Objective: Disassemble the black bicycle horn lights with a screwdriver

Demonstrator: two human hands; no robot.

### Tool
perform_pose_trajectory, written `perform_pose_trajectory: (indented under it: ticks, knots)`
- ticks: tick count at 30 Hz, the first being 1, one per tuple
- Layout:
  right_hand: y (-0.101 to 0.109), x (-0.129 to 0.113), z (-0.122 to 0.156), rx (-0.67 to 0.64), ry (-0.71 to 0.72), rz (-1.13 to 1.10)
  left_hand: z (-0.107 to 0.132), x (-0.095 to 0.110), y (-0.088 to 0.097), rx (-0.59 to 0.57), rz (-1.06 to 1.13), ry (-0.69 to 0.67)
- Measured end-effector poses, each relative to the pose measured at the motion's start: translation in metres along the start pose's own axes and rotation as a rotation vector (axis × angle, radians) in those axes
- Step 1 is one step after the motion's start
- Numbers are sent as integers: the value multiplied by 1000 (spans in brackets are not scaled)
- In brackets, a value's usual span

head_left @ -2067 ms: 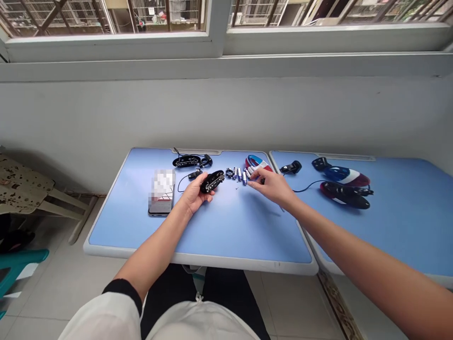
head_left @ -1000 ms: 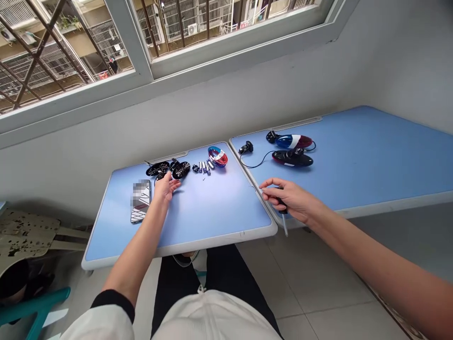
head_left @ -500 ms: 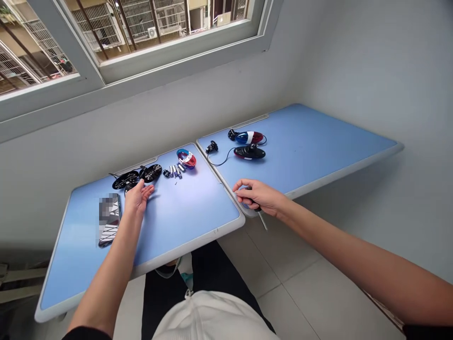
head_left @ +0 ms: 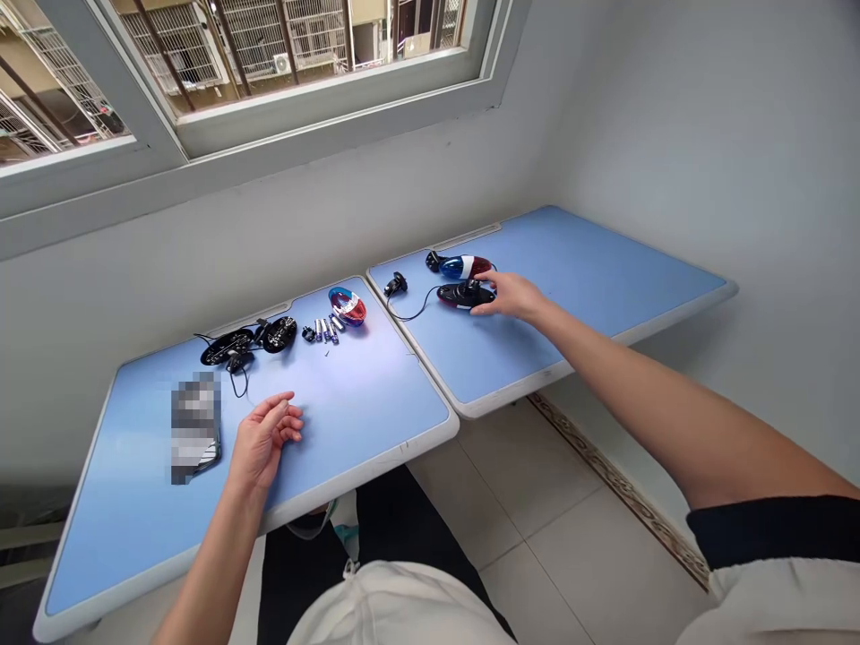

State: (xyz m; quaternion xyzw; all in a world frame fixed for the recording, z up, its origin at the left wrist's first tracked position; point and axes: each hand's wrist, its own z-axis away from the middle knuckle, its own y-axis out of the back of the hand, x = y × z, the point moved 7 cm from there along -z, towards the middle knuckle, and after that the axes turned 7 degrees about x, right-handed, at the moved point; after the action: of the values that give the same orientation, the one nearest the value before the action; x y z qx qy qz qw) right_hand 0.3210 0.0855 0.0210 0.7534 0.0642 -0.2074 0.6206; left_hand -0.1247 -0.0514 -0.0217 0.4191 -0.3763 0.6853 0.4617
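Right hand (head_left: 511, 296) has moved onto the black bicycle light (head_left: 463, 294).

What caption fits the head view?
Right hand reaches a glossy black-and-red oval lamp on a blue table; left hand rests open.

A window (head_left: 336, 116) in a grey wall (head_left: 672, 152) overlooks barred balconies (head_left: 262, 45).

the left grip (head_left: 262, 441) lies low with the palm turned up, its fingers (head_left: 277, 408) loosely curled around nothing. the right arm (head_left: 624, 394) stretches far forward, wrist almost straight, and the right grip (head_left: 514, 296) faces palm down, fingers (head_left: 489, 279) extended.
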Motion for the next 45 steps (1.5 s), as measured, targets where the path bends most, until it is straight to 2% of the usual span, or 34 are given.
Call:
perform_pose_trajectory:
  ticks: [4,7,9,11,13,15,17,20,24,27,30,32,34,36,37,41,45]
  knots:
    - [-5,0,2,-42,0,-41,13,-8,-7,-75,-79,3]
    - [1,-3,21,-95,-30,-138,24,-13,-21,-192,-190,-20]
    - [2,-11,41,-193,-76,-265,30,-15,-36,-289,-290,-56]
    - [0,-29,64,-302,-128,-409,33,-16,-52,-377,-407,-106]
    - [-3,-54,88,-382,-132,-448,35,-14,-68,-454,-525,-206]
    - [-10,-86,111,-473,-19,-414,34,-9,-81,-491,-607,-319]
    - [-17,-114,130,-504,110,-363,30,-5,-89,-510,-670,-404]
    - [-32,-138,154,-544,183,-301,23,-3,-92,-533,-763,-489]
    - [-49,-160,178,-575,238,-253,16,0,-85,-548,-822,-571]
    - [-59,-175,191,-643,320,-249,15,-1,-78,-621,-817,-585]
    - [-63,-179,189,-714,357,-267,14,-5,-70,-683,-824,-545]
    - [-60,-175,174,-679,345,-242,13,-5,-63,-670,-813,-533]
    - [-48,-167,144,-441,344,-131,11,-4,-57,-649,-796,-530]
    - [-38,-159,118,-198,360,80,11,-4,-53,-656,-798,-539]
    - [-39,-155,108,-151,366,179,12,-5,-53,-673,-802,-549]
    - [-53,-146,88,-171,374,369,17,-5,-49,-728,-769,-606]
    - [-51,-159,93,-198,381,302,24,-10,-43,-770,-763,-630]
